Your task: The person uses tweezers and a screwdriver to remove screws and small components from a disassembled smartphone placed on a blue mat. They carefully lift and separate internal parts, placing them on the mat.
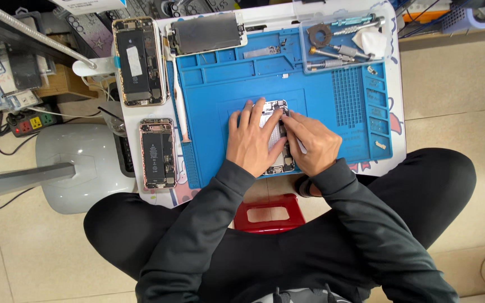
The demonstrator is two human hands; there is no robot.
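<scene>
Blue mat (321,106) bears an opened phone (279,140) under both hands' fingers (265,115)

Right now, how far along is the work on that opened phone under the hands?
Done: the phone on the blue mat already lies open, insides showing, and a detached screen panel rests at the mat's top edge. In hand: the left hand steadies it while the right hand works at its middle; any tool is hidden. Left: it is not closed up, and two more opened phones wait at the left.
</scene>
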